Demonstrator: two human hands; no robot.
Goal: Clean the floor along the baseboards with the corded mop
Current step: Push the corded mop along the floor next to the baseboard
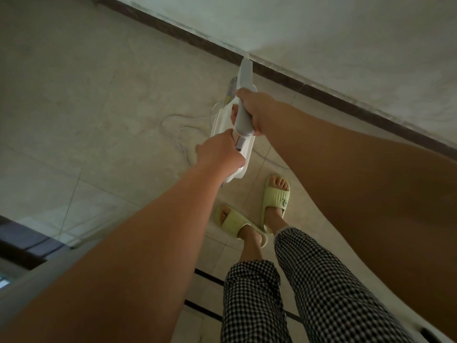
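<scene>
Fingers [232, 115] curled round mop [243, 117] handle

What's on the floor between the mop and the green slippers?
In the head view, bare floor tile lies between the mop and the slippers; the white cord trails just beside.

The mop [237, 134] stood on the floor [99, 95] just before the baseboard [284, 78], right hand [257, 107] on its handle above the left hand [217, 152], cord [178, 134] looped leftward, feet [252, 214] behind.
</scene>
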